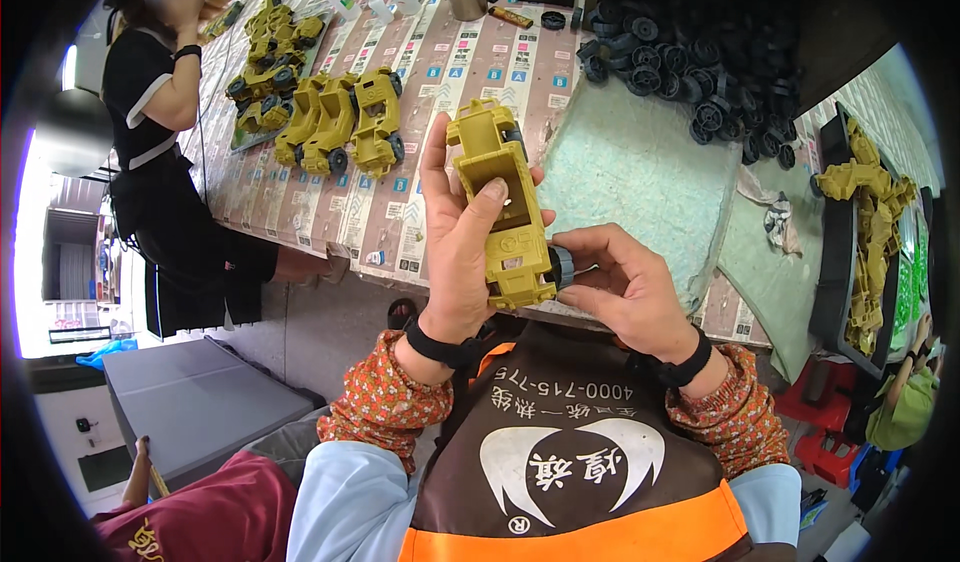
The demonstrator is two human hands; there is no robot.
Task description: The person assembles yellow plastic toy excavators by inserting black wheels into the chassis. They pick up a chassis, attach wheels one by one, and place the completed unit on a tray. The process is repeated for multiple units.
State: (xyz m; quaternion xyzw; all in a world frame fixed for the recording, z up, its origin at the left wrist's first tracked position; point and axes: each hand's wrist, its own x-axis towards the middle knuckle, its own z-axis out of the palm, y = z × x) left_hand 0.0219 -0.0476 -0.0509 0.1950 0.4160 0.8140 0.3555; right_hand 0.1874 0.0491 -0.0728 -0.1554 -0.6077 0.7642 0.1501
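Observation:
My left hand [458, 252] grips an olive-yellow toy truck body [503, 212], held upright with its underside toward me. My right hand [625, 287] pinches a small black wheel [563, 267] against the lower right side of that truck body. Both hands are held above the near edge of the table [420, 192], just over my brown and orange apron.
Finished olive toy trucks [345, 122] stand in a row on the table, with more on a tray [265, 62] behind. A heap of black wheels [700, 72] lies at the back right. Olive parts fill a dark tray [865, 232] at right. Another person [160, 152] stands at left.

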